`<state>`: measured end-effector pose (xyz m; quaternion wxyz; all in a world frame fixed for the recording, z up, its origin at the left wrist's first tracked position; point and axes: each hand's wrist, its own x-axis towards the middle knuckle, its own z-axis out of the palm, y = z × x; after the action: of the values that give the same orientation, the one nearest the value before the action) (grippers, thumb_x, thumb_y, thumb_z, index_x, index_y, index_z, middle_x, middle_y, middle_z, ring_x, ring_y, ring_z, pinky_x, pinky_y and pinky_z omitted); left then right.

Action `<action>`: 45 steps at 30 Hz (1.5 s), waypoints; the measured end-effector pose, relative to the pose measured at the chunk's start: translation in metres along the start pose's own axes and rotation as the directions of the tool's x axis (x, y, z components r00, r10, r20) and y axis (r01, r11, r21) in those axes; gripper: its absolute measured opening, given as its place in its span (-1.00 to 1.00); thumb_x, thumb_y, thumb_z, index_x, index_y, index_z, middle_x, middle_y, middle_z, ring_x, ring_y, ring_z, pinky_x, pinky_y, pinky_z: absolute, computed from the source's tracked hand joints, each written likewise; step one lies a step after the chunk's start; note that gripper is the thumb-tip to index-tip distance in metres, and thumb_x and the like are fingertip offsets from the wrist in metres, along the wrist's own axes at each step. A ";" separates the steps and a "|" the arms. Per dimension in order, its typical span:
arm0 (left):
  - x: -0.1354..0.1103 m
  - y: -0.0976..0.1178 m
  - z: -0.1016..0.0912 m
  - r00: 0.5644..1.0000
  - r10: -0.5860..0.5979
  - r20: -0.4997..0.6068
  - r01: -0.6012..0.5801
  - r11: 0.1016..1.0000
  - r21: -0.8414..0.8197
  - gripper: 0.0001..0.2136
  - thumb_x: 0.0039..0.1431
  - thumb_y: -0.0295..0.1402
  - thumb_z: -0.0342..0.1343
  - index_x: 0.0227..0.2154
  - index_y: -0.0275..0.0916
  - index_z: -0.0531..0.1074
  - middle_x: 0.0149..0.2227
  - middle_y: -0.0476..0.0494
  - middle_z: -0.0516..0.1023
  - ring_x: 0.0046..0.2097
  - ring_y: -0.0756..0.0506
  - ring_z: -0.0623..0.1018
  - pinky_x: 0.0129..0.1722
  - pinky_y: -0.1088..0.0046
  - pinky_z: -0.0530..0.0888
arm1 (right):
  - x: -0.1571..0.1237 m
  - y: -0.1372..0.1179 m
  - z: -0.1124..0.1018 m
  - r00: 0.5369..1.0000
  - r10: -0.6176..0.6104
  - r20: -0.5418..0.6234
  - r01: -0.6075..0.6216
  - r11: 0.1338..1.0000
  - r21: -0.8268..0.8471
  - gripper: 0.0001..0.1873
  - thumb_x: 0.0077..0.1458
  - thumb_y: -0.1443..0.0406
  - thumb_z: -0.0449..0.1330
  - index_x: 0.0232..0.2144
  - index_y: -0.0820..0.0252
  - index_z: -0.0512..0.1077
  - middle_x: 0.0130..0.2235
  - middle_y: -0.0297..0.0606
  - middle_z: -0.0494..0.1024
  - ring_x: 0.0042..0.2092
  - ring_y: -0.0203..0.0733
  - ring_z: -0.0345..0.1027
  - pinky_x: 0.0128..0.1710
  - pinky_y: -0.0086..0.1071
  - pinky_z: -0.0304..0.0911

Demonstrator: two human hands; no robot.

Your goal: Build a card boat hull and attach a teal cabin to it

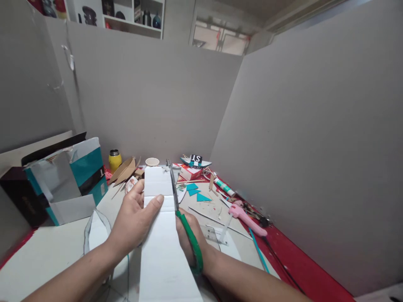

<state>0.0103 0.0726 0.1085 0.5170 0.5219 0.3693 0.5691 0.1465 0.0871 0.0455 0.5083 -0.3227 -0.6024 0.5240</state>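
Note:
A long strip of white cardboard [163,247] with creases across its upper part stretches from the bottom edge to the middle of the view. My left hand [135,214] grips its left side, thumb lying on the front face and fingers behind. Green-handled scissors [190,237] are in my right hand [192,233], which is partly hidden behind the strip and the handle. The metal blades point away from me along the strip's right edge. Whether the blades are parted cannot be made out.
Cut-up boxes [85,167] stand at the left beside a yellow bottle [115,160]. Teal cardboard pieces [192,191], a pink glue gun [247,219] with its cord, and a glue tube [224,187] lie at the right. Grey partitions [151,92] enclose the table.

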 end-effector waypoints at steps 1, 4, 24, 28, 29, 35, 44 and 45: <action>0.001 0.002 -0.001 0.999 -0.026 0.029 0.026 1.000 -0.004 -0.59 0.10 -0.29 0.22 0.00 -0.21 0.32 -0.13 -0.19 0.62 -0.24 -0.14 0.62 -0.32 0.41 0.54 | -0.001 0.000 0.000 1.000 -0.013 -0.005 0.013 1.000 -0.010 -0.61 0.12 0.00 0.14 -0.44 0.22 0.41 -0.54 -0.33 0.47 -0.43 -0.19 0.36 -0.46 -0.40 0.28; 0.003 0.010 -0.005 0.986 -0.114 0.121 0.113 0.994 0.009 -0.51 0.09 -0.29 0.23 0.08 -0.21 0.28 -0.17 -0.19 0.63 -0.30 -0.16 0.63 -0.35 0.35 0.55 | 0.001 0.002 -0.003 0.998 0.011 -0.064 -0.013 1.000 -0.021 -0.50 0.15 -0.09 0.05 -0.57 0.17 0.29 -0.73 -0.44 0.27 -0.66 -0.33 0.17 -0.68 -0.48 0.09; 0.020 0.023 -0.041 0.871 -0.309 0.381 0.266 0.950 0.164 -0.66 0.15 -0.21 0.12 -0.02 -0.14 0.47 -0.20 -0.17 0.63 -0.31 -0.10 0.61 -0.45 0.51 0.48 | 0.020 -0.034 -0.036 0.967 -0.130 -0.219 0.131 0.991 -0.010 -0.70 0.01 0.12 0.28 -0.37 0.21 0.35 -0.62 -0.50 0.34 -0.72 -0.42 0.17 -0.79 -0.56 0.13; 0.028 0.009 -0.046 0.909 -0.138 0.393 0.115 0.990 0.081 -0.71 0.04 -0.20 0.17 -0.18 -0.19 0.56 -0.32 -0.16 0.64 -0.23 -0.20 0.61 -0.40 0.40 0.52 | 0.027 -0.039 -0.040 0.817 -0.217 -0.534 0.264 0.964 0.013 -0.74 -0.02 0.17 0.29 -0.40 0.21 0.35 -0.54 -0.44 0.40 -0.67 -0.40 0.26 -0.77 -0.54 0.20; 0.026 0.004 -0.042 0.913 -0.124 0.388 0.104 0.992 0.073 -0.72 0.07 -0.21 0.16 -0.19 -0.21 0.56 -0.25 -0.20 0.64 -0.21 -0.19 0.60 -0.34 0.40 0.53 | 0.029 -0.041 -0.041 0.777 -0.220 -0.590 0.289 0.957 0.024 -0.75 -0.03 0.18 0.31 -0.40 0.20 0.35 -0.50 -0.43 0.41 -0.63 -0.38 0.31 -0.75 -0.54 0.23; 0.009 -0.011 -0.004 0.956 -0.188 0.224 0.216 0.971 -0.106 -0.71 0.11 -0.23 0.21 -0.16 -0.30 0.53 -0.07 -0.34 0.57 -0.20 -0.16 0.61 -0.35 0.44 0.55 | 0.024 -0.033 -0.032 0.795 -0.202 -0.572 0.273 0.961 0.040 -0.72 0.00 0.15 0.30 -0.36 0.18 0.33 -0.44 -0.40 0.43 -0.61 -0.32 0.37 -0.73 -0.47 0.27; 0.025 0.032 -0.040 0.945 0.080 -0.317 -0.147 0.970 -0.192 -0.81 -0.12 -0.42 0.36 -0.66 -0.33 0.47 -0.59 -0.05 0.55 -0.51 0.00 0.52 -0.50 0.58 0.47 | 0.008 -0.018 -0.014 0.967 -0.156 -0.201 0.175 0.982 0.078 -0.69 0.13 0.09 0.19 -0.42 0.18 0.25 -0.64 -0.50 0.33 -0.70 -0.44 0.13 -0.73 -0.56 0.06; 0.024 0.037 -0.045 0.962 0.067 -0.266 -0.110 0.982 -0.151 -0.75 -0.11 -0.43 0.35 -0.73 -0.31 0.41 -0.66 -0.01 0.49 -0.58 0.05 0.46 -0.55 0.61 0.42 | 0.009 -0.020 -0.016 0.968 -0.158 -0.196 0.169 0.985 0.044 -0.69 0.14 0.08 0.18 -0.42 0.18 0.25 -0.66 -0.52 0.30 -0.70 -0.44 0.10 -0.73 -0.56 0.05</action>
<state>-0.0397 0.0940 0.1408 0.4793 0.4144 0.3621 0.6837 0.1619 0.0951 0.0658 0.6151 -0.3054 -0.5589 0.4648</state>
